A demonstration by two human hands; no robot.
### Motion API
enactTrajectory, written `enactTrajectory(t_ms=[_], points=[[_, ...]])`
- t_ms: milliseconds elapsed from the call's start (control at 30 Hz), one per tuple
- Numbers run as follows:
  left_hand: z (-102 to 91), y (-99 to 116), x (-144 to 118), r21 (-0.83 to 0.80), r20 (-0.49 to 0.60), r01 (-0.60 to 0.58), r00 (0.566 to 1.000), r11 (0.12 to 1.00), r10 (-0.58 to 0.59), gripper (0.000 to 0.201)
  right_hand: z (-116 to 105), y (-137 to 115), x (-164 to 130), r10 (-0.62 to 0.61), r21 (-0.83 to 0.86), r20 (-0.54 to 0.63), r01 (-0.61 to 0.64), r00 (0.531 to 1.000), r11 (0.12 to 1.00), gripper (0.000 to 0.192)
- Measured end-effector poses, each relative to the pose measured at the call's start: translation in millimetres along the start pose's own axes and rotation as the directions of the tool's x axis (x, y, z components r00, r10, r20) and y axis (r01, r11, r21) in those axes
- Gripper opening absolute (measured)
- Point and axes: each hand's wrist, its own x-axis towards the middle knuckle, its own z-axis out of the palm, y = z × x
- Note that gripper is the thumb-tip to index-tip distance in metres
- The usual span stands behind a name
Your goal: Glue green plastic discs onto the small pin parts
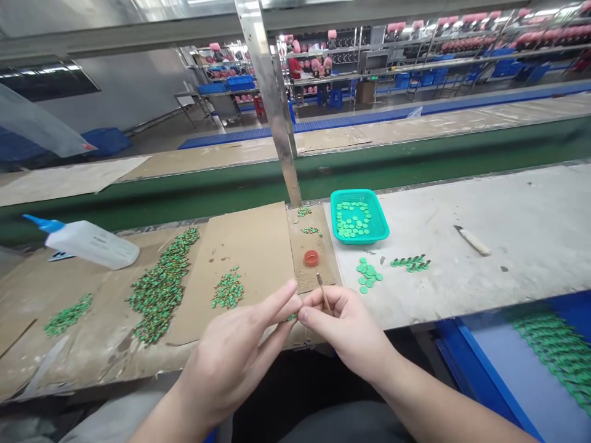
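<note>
My left hand [242,344] is closed, its thumb and fingers pinching a small green piece [290,317] that they mostly cover. Fingertips of my right hand [344,329] meet the left ones at that piece. Between the right fingers a thin brown stick [324,291], like a small brush, points up and away; its kind is not clear. Just beyond the hands, a red cap [311,258] lies on the cardboard strip. A small pile of green and orange pieces [228,289] is left of the hands, and loose green discs [368,274] lie to the right.
A teal basket [386,232] holds green discs. Joined green pieces [410,263] and a white-handled knife [473,240] lie rightward. Leftward are a large heap of green pieces [161,286] and a glue bottle [96,244]. A metal post [276,104] rises behind; a blue bin [480,375] stands lower right.
</note>
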Motion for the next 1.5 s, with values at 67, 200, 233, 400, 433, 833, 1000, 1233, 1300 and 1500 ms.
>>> enactTrajectory(t_ms=[67,200,233,400,433,833,1000,1233,1300,1500], points=[[5.8,1,-4,-0.038,0.020,0.018,1.000,0.999,-0.017,0.065,-4,5,0,0.022,0.016,0.006,-0.022,1.000,1.000,0.047],[19.9,4,-9,-0.255,0.040,0.229,0.973,0.939,-0.226,0.049,-17,14,0,0.042,0.094,0.057,-0.047,0.998,0.994,0.045],[24.3,5,-10,-0.338,0.044,0.282,0.958,0.898,-0.284,0.036,-20,16,0,0.052,0.123,0.064,-0.060,0.997,0.991,0.046],[52.2,17,-15,-0.640,0.030,0.337,0.909,0.691,-0.416,0.015,-28,29,-3,0.158,0.197,0.075,-0.170,0.985,0.965,0.049],[58.0,20,-18,-0.670,0.022,0.340,0.898,0.660,-0.440,0.015,-31,31,-4,0.166,0.180,0.072,-0.176,0.984,0.968,0.048],[99.9,-6,-17,-0.428,0.116,0.519,0.843,0.740,-0.525,0.012,-102,-5,11,-0.495,-0.704,0.052,0.384,0.867,0.598,0.030],[110.5,-11,-13,-0.344,0.136,0.443,0.896,0.828,-0.423,0.014,-104,-6,20,-0.330,-0.821,0.211,0.350,0.920,0.452,0.017],[114.3,-12,-14,-0.295,0.163,0.468,0.884,0.833,-0.439,0.014,-110,10,14,-0.462,-0.809,0.256,0.449,0.849,0.378,0.018],[114.8,-11,-14,-0.288,0.161,0.471,0.882,0.834,-0.442,0.014,-111,12,14,-0.470,-0.810,0.250,0.449,0.847,0.377,0.018],[116.3,-9,-13,-0.280,0.161,0.469,0.883,0.838,-0.441,0.014,-110,13,15,-0.477,-0.820,0.245,0.443,0.844,0.363,0.017]])
